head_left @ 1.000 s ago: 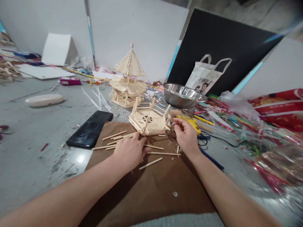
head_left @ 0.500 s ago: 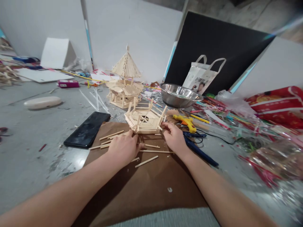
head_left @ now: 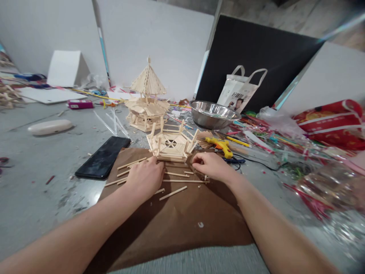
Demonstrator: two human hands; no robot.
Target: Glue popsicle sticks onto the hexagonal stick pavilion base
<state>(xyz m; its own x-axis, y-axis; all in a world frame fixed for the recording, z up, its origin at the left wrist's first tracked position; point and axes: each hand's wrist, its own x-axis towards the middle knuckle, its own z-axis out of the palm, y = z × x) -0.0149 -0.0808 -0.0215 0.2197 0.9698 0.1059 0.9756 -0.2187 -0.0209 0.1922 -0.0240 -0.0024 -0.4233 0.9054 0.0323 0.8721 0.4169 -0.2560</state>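
Observation:
A six-sided frame of pale wooden sticks with short upright posts rests at the far end of a brown sheet. My left hand is closed at its front left edge; the fingertips are partly hidden behind the hand. Close to the front right corner, my right hand has its fingers curled together, and whatever they pinch cannot be made out. Several loose sticks lie on the sheet around and under my left hand. Behind the frame stands a stick pavilion with a pointed roof.
A black phone lies left of the sheet. Right of the frame are a yellow glue gun with a cord and a steel bowl. A paper bag leans on a black board. Scraps and plastic wrap cover the right side.
The stick frame has turned, its posts now standing at different places. My right hand moved in to the frame's right corner, then slightly back toward me. The view shifted a little right.

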